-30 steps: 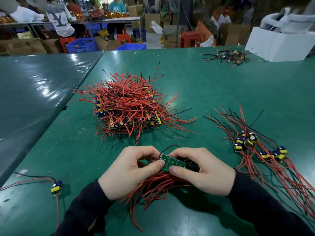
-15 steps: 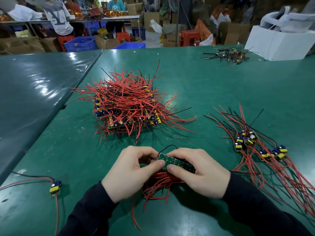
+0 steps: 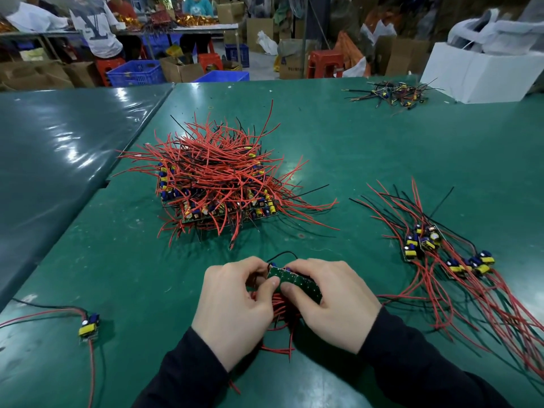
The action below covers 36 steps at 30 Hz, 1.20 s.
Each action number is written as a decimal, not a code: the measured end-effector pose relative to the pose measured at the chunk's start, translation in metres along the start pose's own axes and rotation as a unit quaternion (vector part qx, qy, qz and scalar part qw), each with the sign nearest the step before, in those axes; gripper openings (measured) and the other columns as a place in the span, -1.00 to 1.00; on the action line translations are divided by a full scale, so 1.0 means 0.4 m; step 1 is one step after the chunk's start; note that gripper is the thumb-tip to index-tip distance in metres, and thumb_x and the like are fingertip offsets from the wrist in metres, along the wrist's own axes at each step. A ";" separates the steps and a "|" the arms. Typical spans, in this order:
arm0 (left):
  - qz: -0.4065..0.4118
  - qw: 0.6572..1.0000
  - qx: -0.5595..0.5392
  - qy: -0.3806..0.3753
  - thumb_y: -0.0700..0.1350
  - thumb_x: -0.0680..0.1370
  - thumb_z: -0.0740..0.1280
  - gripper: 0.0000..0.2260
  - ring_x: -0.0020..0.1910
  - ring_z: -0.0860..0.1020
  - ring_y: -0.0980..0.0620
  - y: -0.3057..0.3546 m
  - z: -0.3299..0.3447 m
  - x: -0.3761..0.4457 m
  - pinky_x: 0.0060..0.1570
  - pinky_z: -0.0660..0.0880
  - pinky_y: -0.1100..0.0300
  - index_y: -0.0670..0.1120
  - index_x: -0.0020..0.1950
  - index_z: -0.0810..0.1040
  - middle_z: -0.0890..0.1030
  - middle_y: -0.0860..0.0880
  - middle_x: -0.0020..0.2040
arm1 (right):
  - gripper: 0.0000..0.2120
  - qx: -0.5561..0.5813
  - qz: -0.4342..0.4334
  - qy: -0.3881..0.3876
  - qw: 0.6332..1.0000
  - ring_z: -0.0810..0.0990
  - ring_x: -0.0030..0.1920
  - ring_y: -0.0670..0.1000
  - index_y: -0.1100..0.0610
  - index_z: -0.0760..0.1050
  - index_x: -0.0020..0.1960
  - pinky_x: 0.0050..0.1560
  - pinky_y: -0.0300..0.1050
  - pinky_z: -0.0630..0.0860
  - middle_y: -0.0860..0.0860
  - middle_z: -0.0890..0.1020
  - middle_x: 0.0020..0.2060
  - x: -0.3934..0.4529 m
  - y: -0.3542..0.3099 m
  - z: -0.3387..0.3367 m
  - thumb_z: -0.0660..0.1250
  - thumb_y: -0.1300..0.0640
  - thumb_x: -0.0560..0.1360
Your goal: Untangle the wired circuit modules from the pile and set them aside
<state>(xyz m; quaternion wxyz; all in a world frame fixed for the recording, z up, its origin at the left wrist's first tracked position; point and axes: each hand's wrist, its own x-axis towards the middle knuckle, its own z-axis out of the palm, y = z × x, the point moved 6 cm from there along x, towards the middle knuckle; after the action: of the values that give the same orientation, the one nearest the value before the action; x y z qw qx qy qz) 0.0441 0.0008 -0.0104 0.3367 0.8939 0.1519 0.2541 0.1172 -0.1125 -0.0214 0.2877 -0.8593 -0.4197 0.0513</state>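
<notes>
Far left of the big wire pile [image 3: 216, 184], near the table's [image 3: 338, 136] left edge, a single module [image 3: 88, 326] lies with its wires trailing away. The pile sits mid-table. Nearer than the pile, the left hand [image 3: 232, 307] and right hand [image 3: 329, 301] both pinch a green circuit board [image 3: 294, 282], thumbs meeting on its top face; red wires [image 3: 279, 310] hang beneath it. Right of the pile, the sorted modules [image 3: 441, 251] lie fanned out. Beyond them, far right, stands a white box [image 3: 482, 75].
</notes>
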 end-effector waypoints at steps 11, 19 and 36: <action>0.066 0.997 0.026 0.038 -0.09 0.42 0.37 -0.90 -0.20 0.50 0.18 0.009 -0.020 0.014 -0.12 0.39 0.40 -0.11 -0.20 0.61 0.58 0.06 -0.18 | -0.73 -0.047 0.026 0.044 0.998 0.41 0.15 -0.06 -0.11 0.48 0.14 0.12 -0.08 0.27 -0.13 0.47 0.08 -0.001 0.000 -0.006 0.15 -0.18 0.54; 0.136 0.984 0.063 0.094 -0.15 0.50 0.27 -0.87 -0.11 0.51 -0.01 0.052 -0.024 -0.010 -0.09 0.48 0.12 -0.20 -0.16 0.53 0.47 -0.04 -0.05 | -0.68 -0.063 0.022 0.100 0.993 0.37 0.25 -0.09 -0.05 0.58 -0.05 0.23 -0.05 0.23 -0.15 0.50 0.09 -0.004 -0.019 -0.038 0.17 -0.21 0.44; -0.022 0.986 -0.155 0.056 -0.02 0.44 0.36 -0.86 -0.32 0.51 0.08 0.008 -0.121 0.009 -0.22 0.43 0.17 -0.07 -0.25 0.55 0.60 0.08 -0.32 | -0.68 -0.189 -0.042 0.168 0.966 0.44 0.30 0.17 -0.06 0.55 0.10 0.36 0.29 0.21 0.09 0.52 0.20 0.019 -0.012 -0.053 0.43 0.06 0.35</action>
<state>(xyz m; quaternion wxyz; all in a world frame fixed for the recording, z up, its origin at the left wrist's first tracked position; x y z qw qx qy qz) 0.0207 0.0253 0.0243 0.4678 0.8115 0.1489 0.3169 0.1258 -0.1138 -0.0001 0.1883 -0.8758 -0.4032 -0.1867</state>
